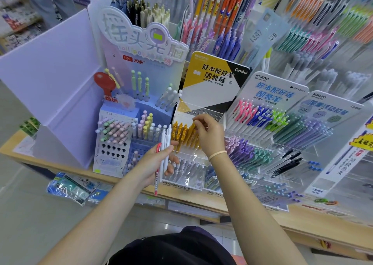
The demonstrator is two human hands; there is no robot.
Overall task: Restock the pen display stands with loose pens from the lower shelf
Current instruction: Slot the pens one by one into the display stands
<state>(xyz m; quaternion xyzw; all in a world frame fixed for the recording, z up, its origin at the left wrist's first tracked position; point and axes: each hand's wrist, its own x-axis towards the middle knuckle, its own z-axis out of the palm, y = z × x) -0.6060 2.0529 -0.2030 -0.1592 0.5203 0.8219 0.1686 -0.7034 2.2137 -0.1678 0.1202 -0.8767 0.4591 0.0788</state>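
My left hand (156, 163) grips a small bunch of loose pens: two white ones (166, 143) and a red-clipped clear one (157, 172), held upright in front of the displays. My right hand (207, 135) reaches over the yellow-headed clear stand (201, 111) and pinches the top of a yellow pen (191, 128) standing among several yellow pens (180, 134) in its upper row. A lower row of that stand holds pale lilac pens (187, 170).
A lavender lollipop-pen stand (129, 127) is to the left, beside a large purple cardboard display (52, 91). Two Kokuyo stands (282, 135) with coloured pens sit right. All rest on a wooden shelf (302, 222). Packets (70, 188) lie on the lower shelf. A person stands far back left.
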